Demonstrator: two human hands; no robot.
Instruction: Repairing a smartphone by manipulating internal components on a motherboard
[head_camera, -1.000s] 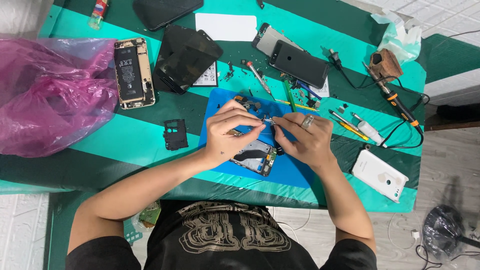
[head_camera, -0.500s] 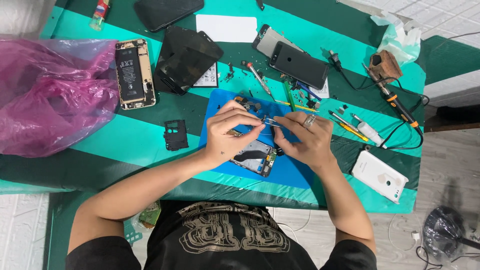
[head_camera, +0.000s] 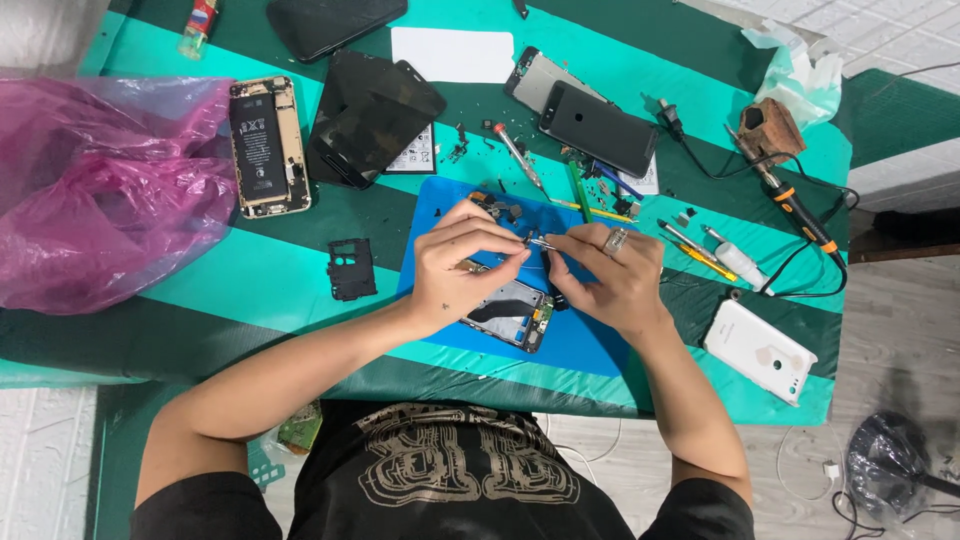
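Tweezers, pinched in the right hand, point at a small part that the left hand grips between thumb and fingertips. Both hands hover over an opened phone frame on a blue mat. Screwdriver, soldering iron and white back cover lie around on the table.

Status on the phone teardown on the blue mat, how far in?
Done: the opened phone frame lies on the blue mat, insides exposed, with small loose parts set aside near the mat's top edge. In hand: left hand and right hand meet above the frame, pinching something small with tweezers; what it is cannot be told. Left: frame uncovered, white back cover lying apart.
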